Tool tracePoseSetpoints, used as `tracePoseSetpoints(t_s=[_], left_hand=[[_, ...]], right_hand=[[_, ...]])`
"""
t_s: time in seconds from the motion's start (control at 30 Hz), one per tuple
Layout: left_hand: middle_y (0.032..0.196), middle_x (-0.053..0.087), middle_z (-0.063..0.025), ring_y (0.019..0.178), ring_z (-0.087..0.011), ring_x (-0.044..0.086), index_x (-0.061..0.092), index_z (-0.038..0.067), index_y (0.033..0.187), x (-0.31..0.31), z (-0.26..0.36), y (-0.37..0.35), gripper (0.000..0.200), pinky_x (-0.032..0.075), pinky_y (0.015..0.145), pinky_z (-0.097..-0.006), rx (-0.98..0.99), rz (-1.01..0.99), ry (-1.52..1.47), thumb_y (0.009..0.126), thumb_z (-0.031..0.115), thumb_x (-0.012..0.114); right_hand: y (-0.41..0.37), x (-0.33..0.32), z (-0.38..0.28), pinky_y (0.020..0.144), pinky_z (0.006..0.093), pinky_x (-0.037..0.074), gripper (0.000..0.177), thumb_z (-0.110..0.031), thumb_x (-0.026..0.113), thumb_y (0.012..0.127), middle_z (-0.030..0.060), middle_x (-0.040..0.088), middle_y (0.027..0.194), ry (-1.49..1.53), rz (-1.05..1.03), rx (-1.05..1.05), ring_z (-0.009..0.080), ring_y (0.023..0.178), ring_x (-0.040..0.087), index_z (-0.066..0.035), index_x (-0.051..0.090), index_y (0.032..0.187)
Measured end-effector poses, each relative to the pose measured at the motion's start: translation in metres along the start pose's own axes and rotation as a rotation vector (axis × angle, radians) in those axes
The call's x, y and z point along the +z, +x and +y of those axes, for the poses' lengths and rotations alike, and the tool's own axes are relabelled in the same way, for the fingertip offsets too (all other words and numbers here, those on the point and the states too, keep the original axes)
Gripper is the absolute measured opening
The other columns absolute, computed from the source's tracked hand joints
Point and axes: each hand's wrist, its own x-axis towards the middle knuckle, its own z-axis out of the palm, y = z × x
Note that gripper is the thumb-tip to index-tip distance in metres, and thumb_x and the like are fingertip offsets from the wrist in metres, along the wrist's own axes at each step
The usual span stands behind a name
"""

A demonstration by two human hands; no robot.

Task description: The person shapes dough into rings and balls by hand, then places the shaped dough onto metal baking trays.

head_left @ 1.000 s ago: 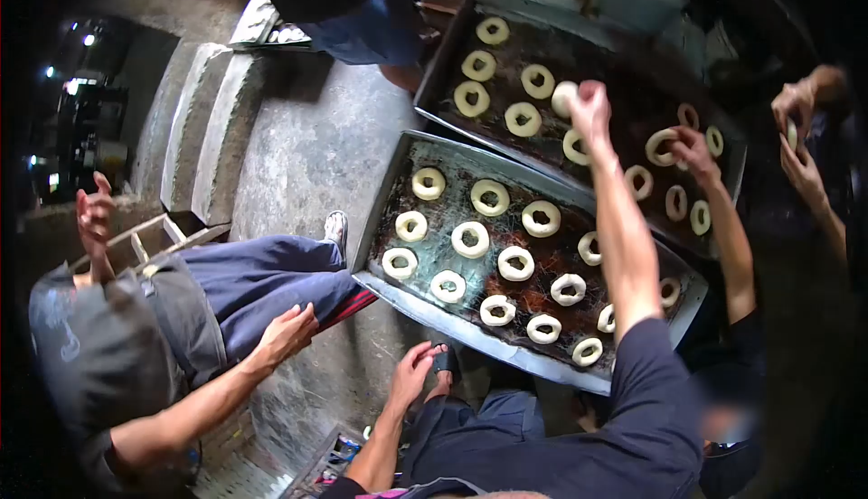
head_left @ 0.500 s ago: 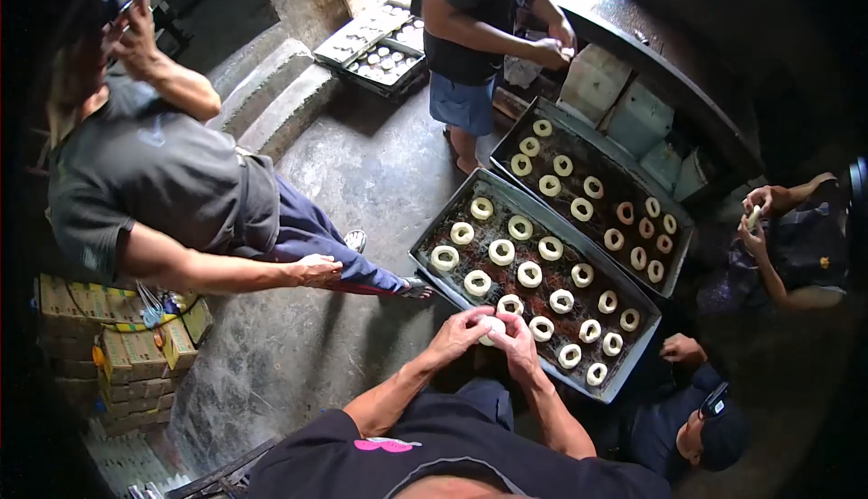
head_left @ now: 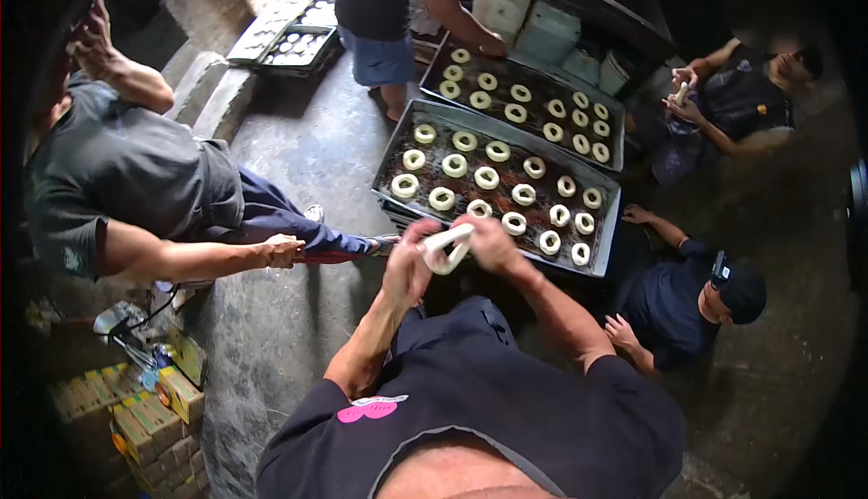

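Observation:
A pale dough ring (head_left: pixel 435 244) hangs stretched between my two hands, in front of my chest. My left hand (head_left: pixel 409 262) grips its left side, fingers blurred by motion. On the other side my right hand (head_left: pixel 493 244) has its fingers closed around the dough. Just beyond my hands lies the nearer dark baking tray (head_left: pixel 384 169), bearing rows of raw dough rings (head_left: pixel 486 178). Behind it stands a second tray (head_left: pixel 617 148) with more rings.
At left stands a person in a grey shirt (head_left: pixel 136 169). Another person's arm (head_left: pixel 466 24) reaches over the far tray. Two people (head_left: pixel 750 92) (head_left: pixel 674 300) are at right. Stacked boxes (head_left: pixel 149 422) sit lower left; more trays (head_left: pixel 298 47) lie at the back.
The dough between my hands, earlier pinched and mostly hidden, now shows as an opened, stretched ring. My view has shifted, and the trays sit higher and further left. The person behind now reaches over the tray.

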Motion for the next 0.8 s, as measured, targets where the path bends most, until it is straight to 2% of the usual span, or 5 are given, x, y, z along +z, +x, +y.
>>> tracePoseSetpoints(t_s=[0.17,0.37,0.6,0.73,0.8], left_hand=[[0.076,0.058,-0.0065,0.066,-0.0137,0.057,0.053,-0.002,0.096,0.030,0.008,0.010,0.015,0.047,0.060,-0.0274,-0.018,-0.095,0.250,0.083,0.004,0.052],[0.069,0.052,0.0013,0.050,-0.0050,0.049,0.054,0.004,0.094,0.017,-0.026,0.052,0.013,0.040,0.040,-0.0155,-0.496,-0.206,0.109,0.083,0.008,0.058],[0.062,0.053,0.0012,0.051,-0.0094,0.051,0.056,0.002,0.091,-0.007,-0.039,0.163,0.008,0.053,0.064,-0.0287,-0.178,0.004,-0.063,0.087,0.009,0.054],[0.136,0.034,-0.0131,0.121,-0.0207,0.039,0.026,0.008,0.140,-0.036,-0.078,0.219,0.067,0.041,0.095,-0.0345,-0.235,0.199,0.559,0.083,0.010,0.060],[0.131,0.044,-0.0129,0.117,-0.0196,0.046,0.032,0.006,0.138,-0.074,-0.091,0.215,0.058,0.042,0.093,-0.0308,-0.181,0.321,0.653,0.085,0.008,0.057]], right_hand=[[-0.021,0.003,-0.046,0.063,0.0220,0.044,0.020,-0.014,0.058,0.084,0.0040,0.057,0.084,0.991,0.006,0.180,0.0098,0.067,0.054,-0.004,0.052,0.100],[0.000,-0.063,-0.067,0.049,0.0193,0.039,0.021,-0.026,0.047,0.094,-0.0007,0.052,0.066,0.537,0.041,0.274,0.0050,0.054,0.047,-0.007,0.052,0.086],[0.067,-0.151,0.001,0.051,0.0260,0.043,0.027,-0.025,0.047,0.093,0.0030,0.051,0.061,0.069,-0.056,0.366,0.0095,0.053,0.051,-0.002,0.052,0.083],[0.169,-0.202,0.075,0.057,0.0395,0.046,0.031,-0.030,0.050,0.086,0.0186,0.059,0.069,-0.506,0.027,0.240,0.0322,0.062,0.058,0.001,0.053,0.089],[0.227,-0.239,0.123,0.066,0.0450,0.049,0.036,-0.033,0.046,0.086,0.0253,0.061,0.076,-0.710,0.045,0.313,0.0396,0.072,0.061,0.002,0.052,0.093]])
